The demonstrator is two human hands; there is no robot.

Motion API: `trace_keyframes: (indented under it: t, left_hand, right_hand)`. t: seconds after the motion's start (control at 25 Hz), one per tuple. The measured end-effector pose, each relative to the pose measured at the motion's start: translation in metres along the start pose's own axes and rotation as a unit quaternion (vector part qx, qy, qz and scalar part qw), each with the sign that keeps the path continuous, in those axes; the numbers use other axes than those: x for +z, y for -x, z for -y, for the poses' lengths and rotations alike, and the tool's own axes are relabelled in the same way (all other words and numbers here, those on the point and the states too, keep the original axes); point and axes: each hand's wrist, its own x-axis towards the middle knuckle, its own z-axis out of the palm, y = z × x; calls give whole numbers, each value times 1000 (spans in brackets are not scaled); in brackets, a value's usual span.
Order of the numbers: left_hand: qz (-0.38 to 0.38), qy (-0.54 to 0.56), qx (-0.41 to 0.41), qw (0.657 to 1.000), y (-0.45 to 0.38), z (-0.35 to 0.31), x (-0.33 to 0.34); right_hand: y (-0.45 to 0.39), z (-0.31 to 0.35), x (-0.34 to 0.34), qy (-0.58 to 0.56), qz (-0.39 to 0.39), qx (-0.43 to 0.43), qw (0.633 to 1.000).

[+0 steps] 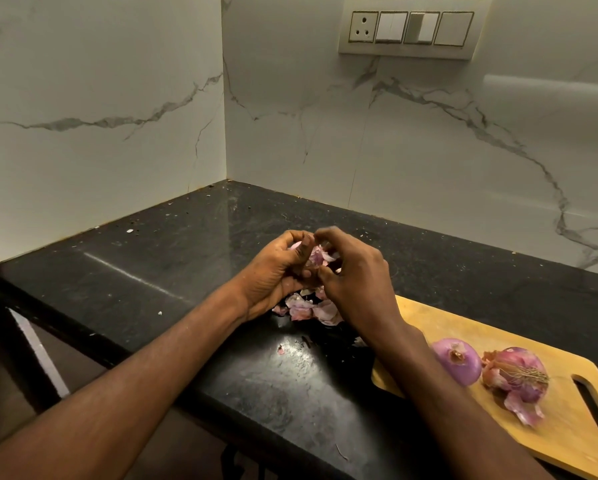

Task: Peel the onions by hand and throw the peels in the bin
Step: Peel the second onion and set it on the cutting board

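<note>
Onions: one [312, 258] held, two [457, 360] [516, 377] on board [567, 434].

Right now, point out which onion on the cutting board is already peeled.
The left onion, nearer the forearm: smooth and purple. The right onion still wears loose papery skin.

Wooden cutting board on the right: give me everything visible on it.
The light-brown wooden cutting board lies flat on the black stone countertop, at the right, angled so it runs toward the lower right. Its corners are rounded, and a slot handle is cut near its right end. The far right edge runs out of frame. Two purple onions rest on it: a smooth peeled onion and, beside it, a half-peeled onion with loose skin hanging off. The person's right forearm crosses over its left end. Neither hand touches it.
</note>
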Motion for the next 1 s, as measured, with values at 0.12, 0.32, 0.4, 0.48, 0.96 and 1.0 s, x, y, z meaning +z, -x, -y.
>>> trace_keyframes:
  t: [0.12,0.32,0.4,0.48,0.96,1.0]
  left_hand:
    - [36,1,-8,999,1,-1,3]
    - [48,14,-6,999,0,-1,2]
    - [49,8,-5,999,0,1,0]
    - [56,7,-6,998,-1,1,-1]
    - [47,45,-5,998,-4,2,-5]
    - [47,41,-7,998,-5,3,-5]
  right_hand:
    - [-1,-2,2,-20,-26,10,999]
    - [-1,-4,3,-18,12,16,1000]
    - [-1,-4,3,-5,31,17,999]
    - [-1,-3,2,1,36,13,999]
    - [1,-3,1,-20,-20,-11,1000]
    - [0,-3,2,-23,-19,-7,1000]
